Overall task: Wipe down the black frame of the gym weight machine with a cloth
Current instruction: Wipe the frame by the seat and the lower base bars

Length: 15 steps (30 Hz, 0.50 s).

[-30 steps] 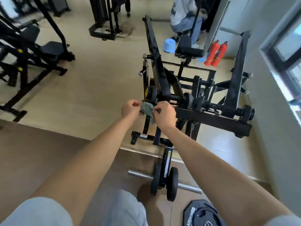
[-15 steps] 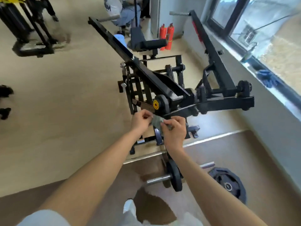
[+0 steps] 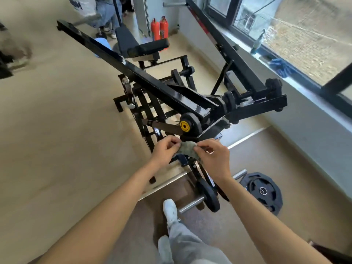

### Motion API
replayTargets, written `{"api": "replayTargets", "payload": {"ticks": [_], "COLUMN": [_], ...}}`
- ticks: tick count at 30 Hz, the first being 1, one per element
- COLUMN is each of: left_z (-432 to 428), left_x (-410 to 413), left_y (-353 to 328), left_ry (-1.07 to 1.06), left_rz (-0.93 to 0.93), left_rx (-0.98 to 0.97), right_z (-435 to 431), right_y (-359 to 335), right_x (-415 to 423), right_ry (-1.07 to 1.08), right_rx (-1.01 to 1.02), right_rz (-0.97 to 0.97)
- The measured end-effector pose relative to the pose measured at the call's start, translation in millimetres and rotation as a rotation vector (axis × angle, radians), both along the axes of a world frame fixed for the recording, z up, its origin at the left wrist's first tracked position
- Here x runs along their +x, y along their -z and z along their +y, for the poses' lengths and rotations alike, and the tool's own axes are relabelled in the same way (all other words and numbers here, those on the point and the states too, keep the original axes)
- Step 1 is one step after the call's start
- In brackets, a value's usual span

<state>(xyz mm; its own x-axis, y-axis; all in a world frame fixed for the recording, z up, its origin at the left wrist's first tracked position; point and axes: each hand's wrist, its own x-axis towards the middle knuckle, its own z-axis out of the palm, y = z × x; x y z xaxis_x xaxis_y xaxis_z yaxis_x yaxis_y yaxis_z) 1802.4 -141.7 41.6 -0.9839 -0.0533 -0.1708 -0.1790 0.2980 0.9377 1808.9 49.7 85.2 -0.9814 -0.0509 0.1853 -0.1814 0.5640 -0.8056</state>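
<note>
Since a second ago your head has turned right. The window (image 3: 304, 31) now fills the upper right, and the black frame (image 3: 133, 73) has swung to run from upper left down to centre. Your hands have stayed together but now sit just under the yellow hub (image 3: 184, 126) at the pivot.

The cloth (image 3: 187, 148) is at centre of frame, bunched between both hands. I cannot tell whether it touches any bar.

Your left hand (image 3: 164, 149) pinches the cloth's left end with thumb and curled fingers. Your right hand (image 3: 213, 157) pinches the right end with thumb and forefinger, the other fingers curled.

My reading is that you are refolding the cloth and not yet wiping, so no bar is being cleaned at this moment. The nearest targets are the pivot and the long beam above it. A weight plate (image 3: 263, 191) lies on the floor at lower right, beside your path.
</note>
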Motion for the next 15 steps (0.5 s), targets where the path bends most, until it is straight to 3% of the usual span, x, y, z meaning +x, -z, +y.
{"api": "replayTargets", "payload": {"ticks": [7, 12, 15], "left_z": [-21, -25, -28], "left_x": [-43, -96, -133], "left_y": [-69, -97, -93], "left_ry": [0.103, 0.247, 0.113], "left_rz": [0.117, 0.042, 0.074], "left_rx": [0.034, 0.097, 0.003], "right_z": [10, 21, 12], "right_y": [-39, -55, -56], "right_x": [-50, -127, -172], "right_ry": [0.041, 0.103, 0.140], "right_rx": [-0.301, -0.318, -0.200], "right_rz": [0.004, 0.015, -0.006]}}
